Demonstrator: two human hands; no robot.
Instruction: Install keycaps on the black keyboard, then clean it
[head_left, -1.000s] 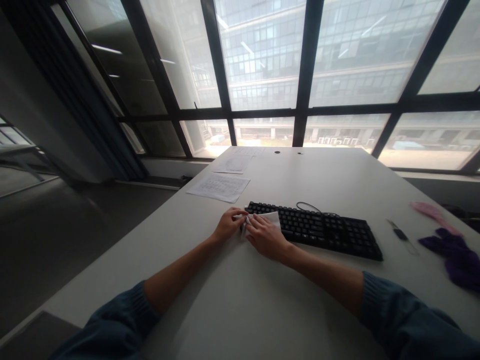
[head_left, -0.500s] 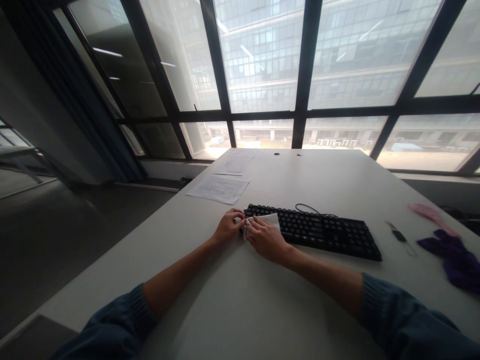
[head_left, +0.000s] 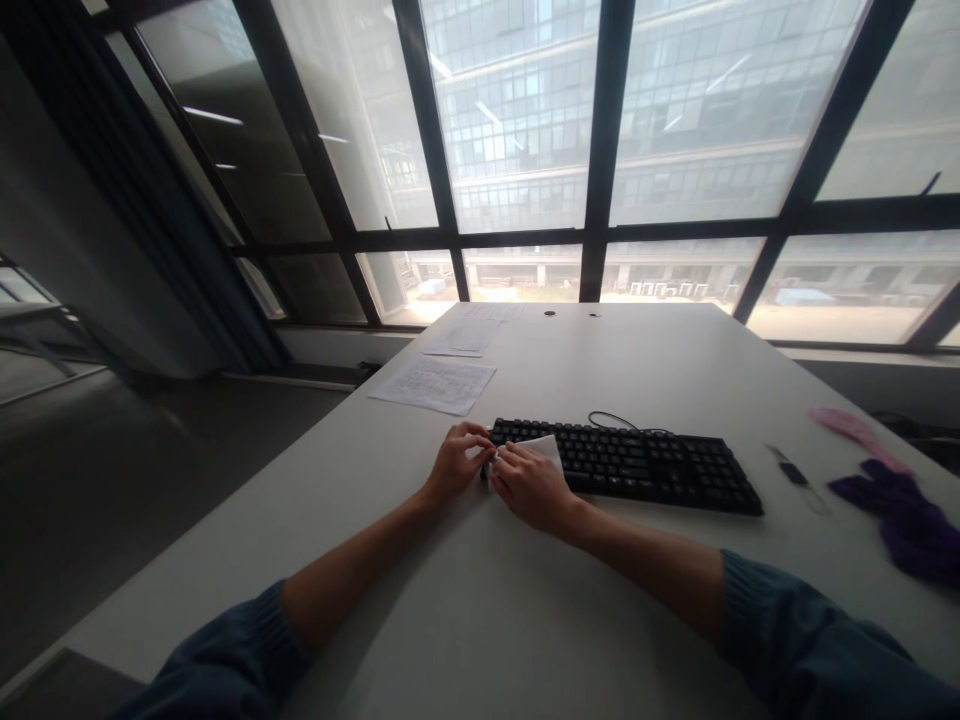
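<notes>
A black computer keyboard (head_left: 645, 465) lies at a slant on the white table. A white tissue (head_left: 553, 450) covers part of its left end. On top of the tissue, my right hand (head_left: 534, 487) presses with its fingers bent and close together, gripping it. My left hand (head_left: 456, 462) is at the keyboard's left edge, fingers curled around the corner there. Its fingertips almost meet those of my right hand, and what lies between them is partly hidden.
Printed papers (head_left: 435, 385) lie on the table (head_left: 465, 620) at the left. A thin black cable (head_left: 611, 415) loops behind the keyboard. To the right are a small tool with a dark handle (head_left: 793, 472), a pink cloth (head_left: 862, 435) and a purple cloth (head_left: 904, 515).
The view has shifted slightly. My left fingers have shifted a little at the keyboard's edge, while my right hand stays on the tissue. The keyboard appears to have turned very slightly.
</notes>
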